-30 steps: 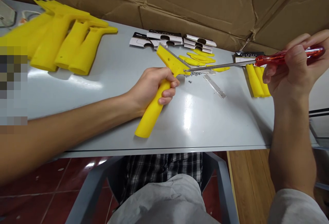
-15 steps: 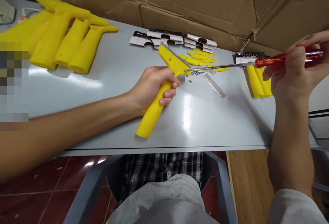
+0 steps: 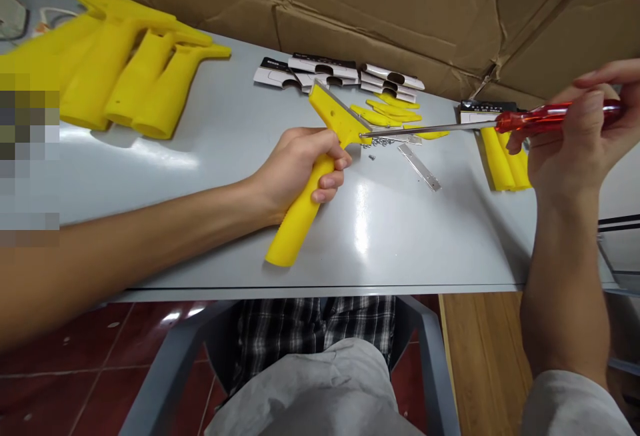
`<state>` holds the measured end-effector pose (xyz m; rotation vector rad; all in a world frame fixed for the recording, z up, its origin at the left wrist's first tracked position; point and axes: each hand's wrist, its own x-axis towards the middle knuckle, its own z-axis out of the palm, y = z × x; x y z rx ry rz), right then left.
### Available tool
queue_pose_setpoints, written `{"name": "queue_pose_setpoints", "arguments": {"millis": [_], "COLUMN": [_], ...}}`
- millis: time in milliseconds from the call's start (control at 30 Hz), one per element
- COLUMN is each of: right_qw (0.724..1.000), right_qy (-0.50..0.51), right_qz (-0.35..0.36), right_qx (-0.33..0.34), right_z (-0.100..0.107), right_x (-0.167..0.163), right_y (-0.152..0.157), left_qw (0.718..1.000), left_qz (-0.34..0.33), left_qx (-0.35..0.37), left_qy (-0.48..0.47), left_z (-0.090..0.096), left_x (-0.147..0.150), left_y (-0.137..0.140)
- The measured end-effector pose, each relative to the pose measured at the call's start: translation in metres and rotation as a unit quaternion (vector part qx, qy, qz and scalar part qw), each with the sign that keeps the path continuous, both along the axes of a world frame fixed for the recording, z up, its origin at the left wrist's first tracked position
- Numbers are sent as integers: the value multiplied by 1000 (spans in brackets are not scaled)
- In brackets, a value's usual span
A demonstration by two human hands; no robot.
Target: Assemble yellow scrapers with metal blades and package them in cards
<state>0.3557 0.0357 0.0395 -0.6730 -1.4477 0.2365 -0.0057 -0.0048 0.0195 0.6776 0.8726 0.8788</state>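
My left hand (image 3: 310, 163) is wrapped around the neck of a yellow scraper (image 3: 295, 229), whose handle points down toward the table's front edge. A metal blade edge runs along the scraper's wide head. In my right hand (image 3: 575, 136) is a screwdriver (image 3: 535, 118) with a clear red handle, held between thumb and fingers. Its long shaft reaches left, and the tip meets the right corner of the scraper head. Small screws (image 3: 383, 142) lie just behind that tip. A flat metal blade (image 3: 419, 167) rests on the table to their right.
Several yellow scraper handles (image 3: 170, 93) are piled at the left. Printed card sleeves (image 3: 320, 69) and thin yellow strips (image 3: 393, 113) lie at the back. More yellow handles (image 3: 497, 159) sit at the right. Brown cardboard (image 3: 380, 9) stands behind the grey table (image 3: 430, 243).
The fingers of my right hand have shifted on the screwdriver's handle, and the handle looks turned. Its tip stays at the scraper's corner. My left hand keeps its hold.
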Motion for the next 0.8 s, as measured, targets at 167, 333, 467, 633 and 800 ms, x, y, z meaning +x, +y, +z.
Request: {"name": "queue_pose_setpoints", "arguments": {"millis": [167, 333, 467, 633, 800], "right_qw": [997, 993, 997, 996, 995], "right_qy": [-29, -92, -55, -58, -90], "right_qz": [44, 34, 24, 63, 21], "right_qx": [58, 62, 53, 4, 49], "right_z": [0, -3, 2, 5, 1], "right_x": [2, 14, -3, -4, 3], "right_y": [8, 13, -1, -3, 4], "left_qw": [1000, 1000, 1000, 1000, 1000], "left_qz": [-5, -6, -14, -7, -1], "left_qx": [-3, 0, -2, 14, 19], "left_qy": [-4, -9, -6, -5, -4], "left_z": [1, -1, -1, -1, -2], "left_x": [0, -1, -2, -1, 0], "left_y": [0, 1, 2, 0, 0]}}
